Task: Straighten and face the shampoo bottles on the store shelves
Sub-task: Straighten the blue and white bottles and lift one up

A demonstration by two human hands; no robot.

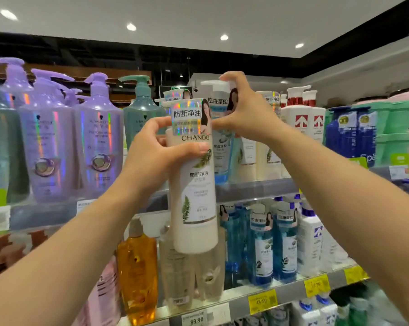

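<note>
Upper shelf: purple pump bottles, a teal pump bottle, cream bottles, white red-marked bottles. Lower shelf: an amber bottle, clear bottles, blue bottles. Yellow price tags on its edge.

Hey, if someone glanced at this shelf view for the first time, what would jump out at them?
First, the cream CHANDO bottle held up at centre, off the shelf, gripped near its top by the left hand. Just right of it, the right hand grasps the pump top of a blue bottle on the upper shelf. The shimmering purple pump bottles at the left also catch the eye.
</note>
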